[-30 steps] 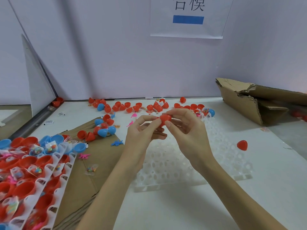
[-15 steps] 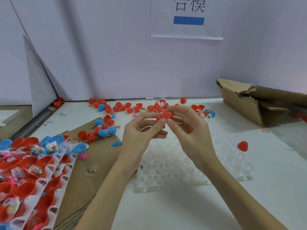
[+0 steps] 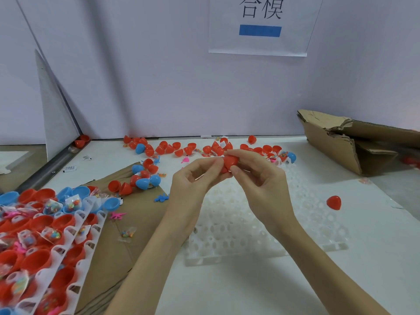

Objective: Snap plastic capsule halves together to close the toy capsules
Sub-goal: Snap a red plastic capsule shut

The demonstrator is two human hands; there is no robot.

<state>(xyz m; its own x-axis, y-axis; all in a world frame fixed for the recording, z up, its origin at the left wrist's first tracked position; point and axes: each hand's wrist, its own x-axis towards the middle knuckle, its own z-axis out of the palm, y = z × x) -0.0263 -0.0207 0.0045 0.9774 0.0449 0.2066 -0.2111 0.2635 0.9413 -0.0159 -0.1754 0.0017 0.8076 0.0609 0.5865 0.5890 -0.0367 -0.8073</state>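
A red capsule [image 3: 230, 163] is held in the air above the white perforated tray [image 3: 306, 223]. My left hand [image 3: 193, 187] pinches its left side with thumb and fingertips. My right hand [image 3: 261, 178] grips its right side, index finger over the top and thumb underneath. The seam between the two halves is hidden by my fingers. Loose red capsule halves [image 3: 181, 150] lie scattered along the back of the table, with a few blue halves [image 3: 143, 184] among them.
White trays holding red and blue halves with bagged toys [image 3: 41, 223] fill the left corner, on brown cardboard [image 3: 127, 235]. A single red half [image 3: 333, 202] lies at the right. A torn cardboard box [image 3: 352, 142] stands at the back right. A wall closes the back.
Both hands have kept hold of the red capsule and shifted slightly, turning it between the fingertips. The view has moved a little closer.
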